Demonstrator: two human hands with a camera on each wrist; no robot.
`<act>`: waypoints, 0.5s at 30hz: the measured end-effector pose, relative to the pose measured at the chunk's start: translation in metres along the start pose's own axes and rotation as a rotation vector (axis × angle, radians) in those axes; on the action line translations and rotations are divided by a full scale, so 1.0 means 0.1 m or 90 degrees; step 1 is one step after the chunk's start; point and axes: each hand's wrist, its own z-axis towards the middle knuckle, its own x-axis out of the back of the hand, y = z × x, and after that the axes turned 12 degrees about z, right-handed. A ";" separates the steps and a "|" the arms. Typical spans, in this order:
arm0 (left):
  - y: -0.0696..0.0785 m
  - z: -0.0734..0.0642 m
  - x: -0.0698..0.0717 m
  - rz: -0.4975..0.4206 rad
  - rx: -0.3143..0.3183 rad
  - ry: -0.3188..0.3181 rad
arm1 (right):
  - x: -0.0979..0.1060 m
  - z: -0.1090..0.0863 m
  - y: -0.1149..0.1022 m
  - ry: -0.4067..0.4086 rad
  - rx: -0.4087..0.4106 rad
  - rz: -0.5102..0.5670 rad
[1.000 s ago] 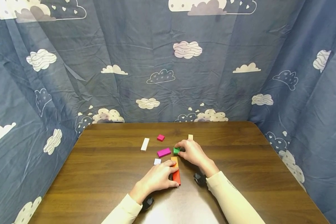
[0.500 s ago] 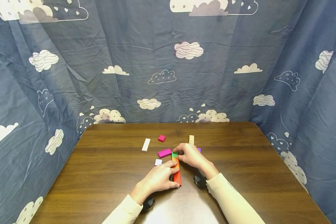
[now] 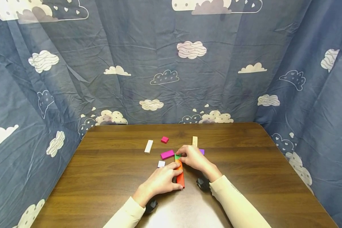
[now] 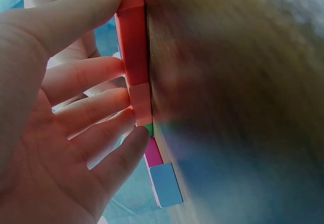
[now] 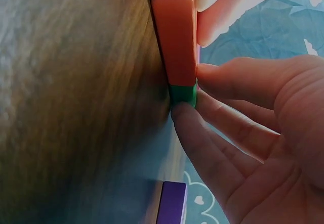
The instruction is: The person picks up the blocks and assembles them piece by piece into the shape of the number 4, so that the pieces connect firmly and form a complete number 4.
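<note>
L hand [image 3: 163, 180]: spread along the row, fingers apart; thumb at near end of red block [image 4: 134, 42], fingertips resting on red & orange block [image 5: 177, 47], not clamped.
R hand [image 3: 192, 155]: clamped on green block [image 5: 182, 95], pinching w/ thumb & fingertip at row's far end.
Row: lying mid-surface [image 3: 236, 190], red nearest, orange btwn, green farthest; appar. touching end to end.
Magenta block [image 3: 167, 155]: just beside green, to its L; can't tell if touching.
Purple block [image 3: 201, 152]: partly hidden by R hand, to the R of the row.
Risk, green: could twist out of line, prob. from an uneven pinch or a fingertip dragging on release.
Risk, red-orange joint: might buckle sideways if pushed off-centre from far end, esp. w/ L hand resting only lightly.
Risk, magenta: poss. knocked askew if brushed by R fingertips swinging L.
</note>
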 end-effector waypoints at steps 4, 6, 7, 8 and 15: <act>0.01 0.00 0.01 0.003 -0.001 0.003 | -0.01 0.00 0.01 0.002 0.001 0.001; 0.01 0.00 0.01 0.002 -0.003 0.004 | -0.01 -0.01 0.01 0.003 0.001 0.002; 0.01 -0.01 0.01 0.002 -0.003 0.005 | 0.00 -0.01 0.01 0.003 0.001 0.003; 0.01 -0.01 0.01 0.002 -0.003 0.006 | 0.00 -0.01 0.01 0.003 0.000 0.004; 0.01 -0.01 0.00 0.002 0.003 -0.003 | 0.00 -0.01 0.00 0.002 0.004 0.002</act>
